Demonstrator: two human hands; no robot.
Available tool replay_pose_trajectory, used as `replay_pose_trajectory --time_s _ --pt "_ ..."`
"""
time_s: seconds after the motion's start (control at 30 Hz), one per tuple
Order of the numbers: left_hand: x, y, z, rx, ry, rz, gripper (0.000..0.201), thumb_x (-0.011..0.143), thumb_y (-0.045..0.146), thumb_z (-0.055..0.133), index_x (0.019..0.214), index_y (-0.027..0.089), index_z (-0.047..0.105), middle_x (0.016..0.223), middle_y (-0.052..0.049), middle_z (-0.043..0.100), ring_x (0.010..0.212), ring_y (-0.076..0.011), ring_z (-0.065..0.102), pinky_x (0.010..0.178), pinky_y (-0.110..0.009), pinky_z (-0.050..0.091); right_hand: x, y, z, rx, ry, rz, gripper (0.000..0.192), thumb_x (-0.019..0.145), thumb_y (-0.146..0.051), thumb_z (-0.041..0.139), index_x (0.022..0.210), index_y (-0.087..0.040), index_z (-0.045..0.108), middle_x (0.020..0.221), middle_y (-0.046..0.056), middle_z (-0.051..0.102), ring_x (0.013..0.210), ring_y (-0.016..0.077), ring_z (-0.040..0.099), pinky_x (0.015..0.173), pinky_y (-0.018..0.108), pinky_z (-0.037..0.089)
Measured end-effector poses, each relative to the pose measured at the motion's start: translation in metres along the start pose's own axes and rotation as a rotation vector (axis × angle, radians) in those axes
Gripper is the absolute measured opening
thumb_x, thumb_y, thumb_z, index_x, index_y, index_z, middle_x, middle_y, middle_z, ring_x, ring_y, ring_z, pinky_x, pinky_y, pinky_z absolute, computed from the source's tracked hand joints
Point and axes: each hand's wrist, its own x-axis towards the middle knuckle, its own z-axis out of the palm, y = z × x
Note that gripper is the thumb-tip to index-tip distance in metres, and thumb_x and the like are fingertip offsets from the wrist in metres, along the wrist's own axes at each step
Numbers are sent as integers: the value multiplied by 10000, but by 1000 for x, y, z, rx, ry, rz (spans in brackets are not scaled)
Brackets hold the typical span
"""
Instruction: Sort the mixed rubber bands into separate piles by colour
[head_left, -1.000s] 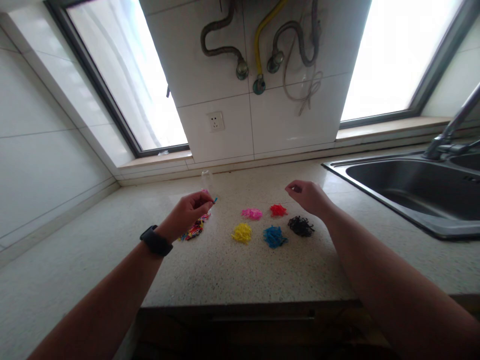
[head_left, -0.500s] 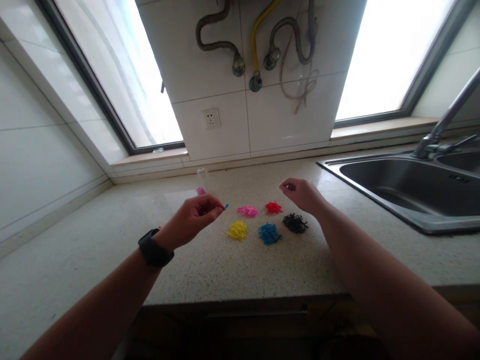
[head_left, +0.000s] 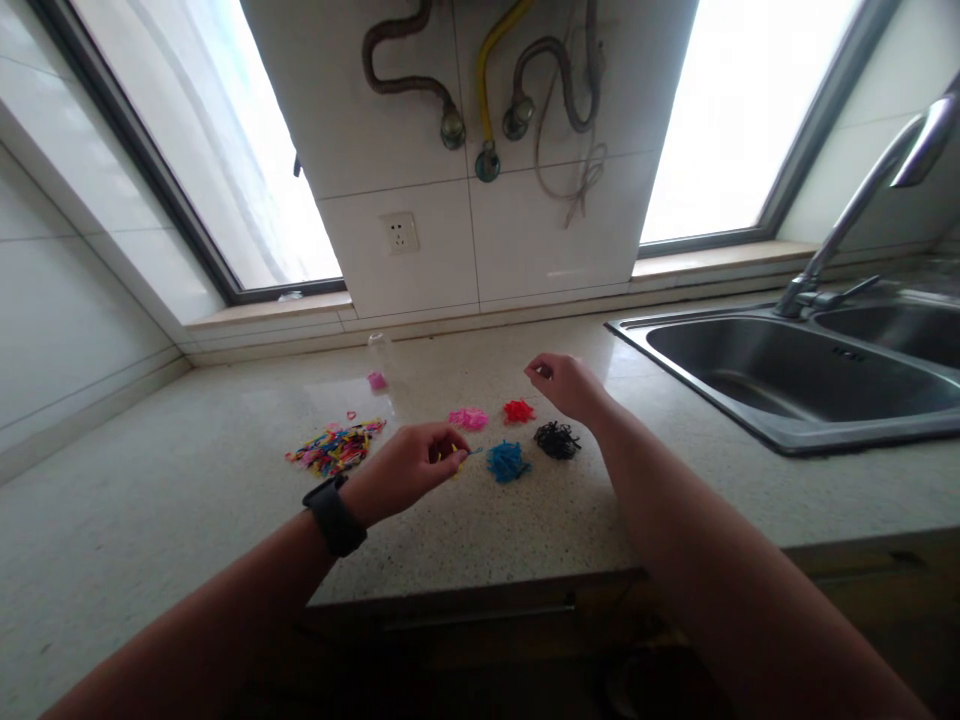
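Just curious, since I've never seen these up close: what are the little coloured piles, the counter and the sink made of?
The blue pile and black pile look like thin rubber or plastic loops, though they are too small to tell. The counter looks like polished speckled stone or composite. The sink appears to be brushed stainless steel, grey with a soft sheen.

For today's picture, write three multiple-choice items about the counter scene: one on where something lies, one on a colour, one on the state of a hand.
1. Where is the mixed pile of bands?
A. in the sink
B. on the counter, left of the left hand
C. on the window ledge

2. What colour is the pile nearest the right hand?
A. black
B. white
C. green

3. How is the left hand?
A. flat, palm up
B. fingers pinched together
C. gripping the tap

Key: 1 B, it lies on the counter; 2 A, a dark tangle; 3 B, fingertips meet over the yellow pile.
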Motion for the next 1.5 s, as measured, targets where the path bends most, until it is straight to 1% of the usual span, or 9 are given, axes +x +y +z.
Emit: replay_pose_trajectory --time_s 0.17,0.37,0.6,0.77,0.9,1.0,1.23,1.3,1.5 --pt "12 13 20 279 19 82 138 889 271 569 914 211 690 743 -16 669 656 -148 581 607 -271 390 -1 -3 2 -21 5 -11 193 842 -344 581 852 -248 749 724 28 719 642 165 608 607 276 397" --pt "14 5 32 537 48 162 134 909 257 542 928 210 666 889 -76 694 798 -203 633 690 -308 443 -1 -3 4 -17 5 -22 181 846 -336 580 851 -257 743 725 19 714 661 166 616 627 277 402" --pt "13 1 33 586 -33 206 192 948 264 516 995 220 696 916 -60 707 853 -204 649 739 -313 477 -1 -2 3 -32 -16 -10 183 847 -332 587 864 -248 748 731 19 716 669 160 624 634 268 403" --pt "11 0 28 547 -6 239 206 964 270 505 1041 212 687 964 -54 717 887 -192 657 784 -306 486 -1 -4 1 -51 -33 -7 202 853 -333 574 864 -236 750 742 25 720 656 152 616 621 262 394" --pt "8 -6 12 534 20 250 195 967 277 504 1022 207 676 929 -49 712 855 -178 651 782 -294 475 -2 -3 0 -35 -50 -11 215 854 -344 565 880 -234 747 745 28 722 646 152 610 603 260 392" --pt "5 -21 -10 546 62 216 188 964 283 512 993 206 680 860 -34 698 793 -162 635 755 -283 460 -1 -1 0 -38 -61 -3 223 849 -356 564 893 -235 747 718 23 713 630 154 609 598 263 396" --pt "-11 -95 -79 554 203 107 196 939 290 538 993 213 709 862 -27 699 764 -143 613 720 -255 436 -1 -1 2 -26 -99 -42 241 848 -391 564 856 -230 744 715 26 710 627 155 623 596 257 418" --pt "-18 -117 -95 538 228 60 194 917 303 559 955 207 723 814 -22 690 686 -128 583 659 -240 417 -1 -2 3 -32 -113 -56 250 851 -400 559 857 -228 741 713 27 710 618 155 621 583 254 418" --pt "-31 -159 -115 465 271 -91 282 900 399 561 906 185 744 685 -9 648 568 -105 493 565 -224 359 -1 -5 6 -75 -176 -77 244 860 -396 547 872 -236 732 724 24 714 616 156 624 572 253 413"
